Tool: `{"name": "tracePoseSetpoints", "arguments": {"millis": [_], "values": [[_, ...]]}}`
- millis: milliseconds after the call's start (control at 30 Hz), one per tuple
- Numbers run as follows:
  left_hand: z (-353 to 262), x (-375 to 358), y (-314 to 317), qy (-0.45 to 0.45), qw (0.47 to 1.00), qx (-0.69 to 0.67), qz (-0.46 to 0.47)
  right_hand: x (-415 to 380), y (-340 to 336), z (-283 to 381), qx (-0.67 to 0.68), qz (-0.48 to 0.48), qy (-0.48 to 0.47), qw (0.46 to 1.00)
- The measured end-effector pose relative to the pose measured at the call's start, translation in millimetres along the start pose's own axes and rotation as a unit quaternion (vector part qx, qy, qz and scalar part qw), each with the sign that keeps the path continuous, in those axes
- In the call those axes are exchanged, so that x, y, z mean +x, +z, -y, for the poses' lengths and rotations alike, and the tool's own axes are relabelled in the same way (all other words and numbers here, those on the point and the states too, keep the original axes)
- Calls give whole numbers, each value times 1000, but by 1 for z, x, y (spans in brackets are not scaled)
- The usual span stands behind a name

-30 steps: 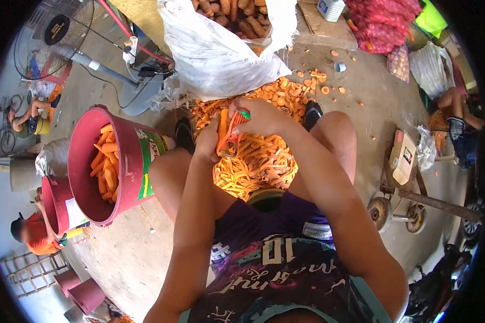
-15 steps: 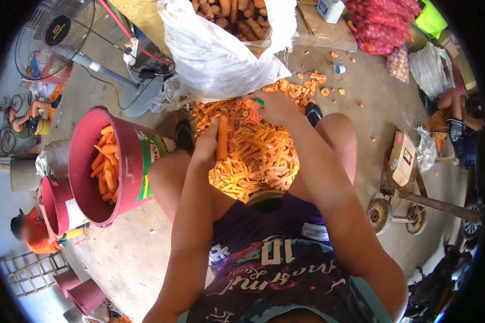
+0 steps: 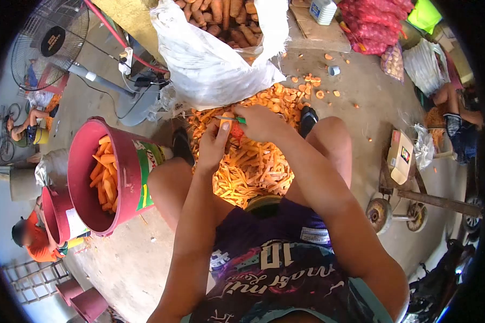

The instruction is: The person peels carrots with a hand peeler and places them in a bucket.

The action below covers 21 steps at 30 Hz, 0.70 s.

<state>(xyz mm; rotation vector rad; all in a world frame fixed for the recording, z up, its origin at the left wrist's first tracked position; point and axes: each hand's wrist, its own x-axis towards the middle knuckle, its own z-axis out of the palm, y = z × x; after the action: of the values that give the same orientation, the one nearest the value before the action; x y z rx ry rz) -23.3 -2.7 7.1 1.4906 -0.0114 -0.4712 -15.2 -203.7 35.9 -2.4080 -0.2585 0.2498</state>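
My left hand is closed around a peeled carrot, its thumb lying along the carrot. My right hand grips the green handle of a knife, whose blade lies across the carrot's far end. Something red-orange, probably the peeler, shows just under the right hand, partly hidden. Below both hands, between my legs, spreads a pile of orange peelings, with cut carrot ends at its far side. A white sack of unpeeled carrots stands beyond it.
At the left, a red tub holds peeled carrots, with a smaller red bucket behind. A fan stands at the upper left. Red net bags and a wheeled cart are at the right. Other people sit at both sides.
The carrot has turned and moved up and right, so less of it shows. My right hand has come down and left to meet it, and a knife blade now crosses the carrot.
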Motion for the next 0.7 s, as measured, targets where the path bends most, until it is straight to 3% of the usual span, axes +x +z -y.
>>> {"name": "tracePoseSetpoints", "arguments": {"millis": [167, 233, 300, 333, 367, 400, 433, 467, 500, 533, 567, 600, 667, 700], "values": [[1, 4, 2, 12, 999, -11, -43, 2, 4, 5, -10, -17, 36, 999], [6, 1, 1, 59, 998, -10, -7, 6, 16, -19, -18, -34, 60, 997], [-5, -9, 2, 111, 992, -41, 51, 16, 19, -50, -114, 79, 141, 980], [-9, -13, -2, 160, 979, -71, 106, 20, 18, -55, -109, 74, 140, 981], [-11, -15, -10, 157, 983, -52, 85, 25, 18, -59, -117, 126, 149, 974], [-8, -14, -28, 136, 990, -22, 4, 28, 16, -60, -130, 176, 156, 963], [-10, -10, -45, 120, 990, 5, -73, 26, 11, -54, -133, 169, 155, 964], [-38, -23, -46, 111, 972, -99, -181, 16, 4, -45, -115, 130, 129, 976], [-56, -26, -61, 214, 936, -243, -138, 6, -4, -37, -96, 93, 104, 986], [-47, -9, -127, 285, 883, -373, 11, -1, -13, -32, -99, 87, 108, 985], [-65, -15, -143, 329, 741, -578, 91, -7, -20, -27, -89, 78, 115, 986], [-81, -24, -154, 364, 733, -575, 27, -13, -26, -21, -76, 69, 120, 987], [-65, -17, -180, 389, 729, -562, 27, -19, -40, -13, -82, 65, 120, 987], [-60, -13, -178, 356, 764, -537, 15, -19, -47, -9, -88, 65, 119, 987]]}}
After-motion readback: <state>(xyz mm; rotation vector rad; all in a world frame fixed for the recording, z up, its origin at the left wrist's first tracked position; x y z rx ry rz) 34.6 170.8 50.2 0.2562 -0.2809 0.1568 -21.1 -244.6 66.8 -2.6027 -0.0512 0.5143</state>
